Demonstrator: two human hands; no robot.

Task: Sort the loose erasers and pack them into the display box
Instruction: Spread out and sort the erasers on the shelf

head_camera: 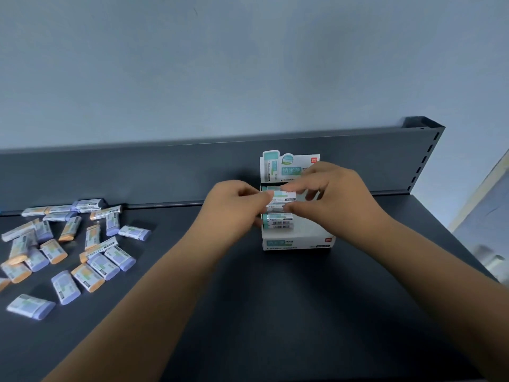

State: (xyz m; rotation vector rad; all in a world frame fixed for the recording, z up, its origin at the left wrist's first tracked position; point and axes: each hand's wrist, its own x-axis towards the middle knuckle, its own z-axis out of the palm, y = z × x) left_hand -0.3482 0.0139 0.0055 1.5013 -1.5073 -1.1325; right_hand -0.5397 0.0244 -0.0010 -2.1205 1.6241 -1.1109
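Observation:
A white display box (298, 239) with an upright printed back card (289, 166) stands on the dark shelf. Green-ended erasers (278, 220) lie stacked inside its left part. Both hands meet over the box. My left hand (234, 208) and my right hand (330, 197) pinch a wrapped green eraser (283, 195) between fingertips, just above the stack. Several loose purple erasers (64, 286) and orange erasers (53, 250) lie scattered at the left of the shelf.
The dark shelf surface (261, 312) has a raised back panel (165, 172) behind the box and the loose pile. The shelf's right edge (454, 238) drops off beside the box. A pale wall rises behind.

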